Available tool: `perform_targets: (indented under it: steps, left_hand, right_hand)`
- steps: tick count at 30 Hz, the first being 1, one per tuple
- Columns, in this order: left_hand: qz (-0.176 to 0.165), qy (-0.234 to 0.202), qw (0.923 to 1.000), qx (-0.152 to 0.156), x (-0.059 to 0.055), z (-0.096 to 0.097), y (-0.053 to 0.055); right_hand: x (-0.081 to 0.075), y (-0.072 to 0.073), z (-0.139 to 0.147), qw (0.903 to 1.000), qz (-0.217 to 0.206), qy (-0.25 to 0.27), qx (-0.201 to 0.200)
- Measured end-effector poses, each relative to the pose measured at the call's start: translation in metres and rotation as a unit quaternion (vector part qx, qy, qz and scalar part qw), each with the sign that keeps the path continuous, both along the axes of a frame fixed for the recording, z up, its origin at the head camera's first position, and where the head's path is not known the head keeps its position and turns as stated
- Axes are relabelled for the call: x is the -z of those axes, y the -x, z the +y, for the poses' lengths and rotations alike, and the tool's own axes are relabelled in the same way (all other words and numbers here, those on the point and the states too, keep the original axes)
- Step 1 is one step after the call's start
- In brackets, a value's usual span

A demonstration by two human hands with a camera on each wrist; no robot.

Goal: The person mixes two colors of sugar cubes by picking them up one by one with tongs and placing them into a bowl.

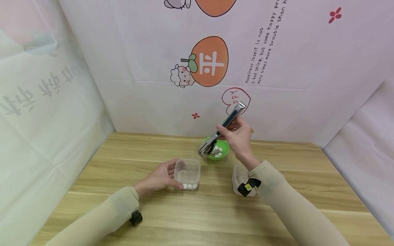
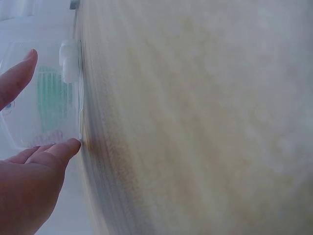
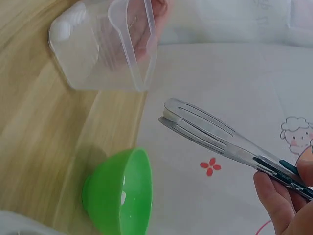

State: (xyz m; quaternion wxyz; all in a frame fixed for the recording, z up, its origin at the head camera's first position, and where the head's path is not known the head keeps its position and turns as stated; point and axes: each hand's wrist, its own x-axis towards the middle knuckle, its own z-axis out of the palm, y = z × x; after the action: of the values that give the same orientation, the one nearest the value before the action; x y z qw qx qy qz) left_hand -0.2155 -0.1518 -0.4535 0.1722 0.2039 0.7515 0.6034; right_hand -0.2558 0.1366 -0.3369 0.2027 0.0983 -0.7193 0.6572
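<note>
My right hand (image 1: 240, 136) holds metal tongs (image 1: 229, 119) with dark grip panels, pinched between thumb and fingers. The tongs slope down to the left, their tips over the near left side of a green bowl (image 1: 225, 147) in the head view. In the right wrist view, a small pale piece (image 3: 171, 115) sits between the tong tips. Inside the bowl lie several white marshmallow-like pieces (image 1: 218, 150). My left hand (image 1: 161, 176) grips a clear plastic container (image 1: 188, 167), thumb at the near side and fingers at the far side. A few white pieces (image 1: 190, 186) lie along its bottom.
Another clear plastic container (image 1: 238, 174) stands on the wooden table (image 1: 197, 218), partly hidden under my right forearm. A printed white cloth (image 1: 147, 102) rises behind the table's far edge, and white cloth hangs at both sides.
</note>
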Motion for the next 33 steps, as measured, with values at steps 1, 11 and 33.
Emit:
perform_targets:
  steps: [1, 11, 33]
  left_hand:
    - [0.000, 0.001, 1.0000, 0.000, 0.000, 0.000, 0.000]
    - [-0.004, 0.000, 1.0000, 0.000, 0.000, -0.002, -0.001]
    - [-0.008, 0.003, 0.9999, -0.005, 0.000, -0.002, -0.001]
  right_hand:
    - [0.000, 0.002, 0.002, 1.0000, -0.002, 0.001, 0.005]
    - [0.002, 0.024, 0.022, 0.9975, -0.022, -0.042, 0.052]
    - [0.017, 0.032, 0.030, 0.9910, 0.001, -0.097, 0.092]
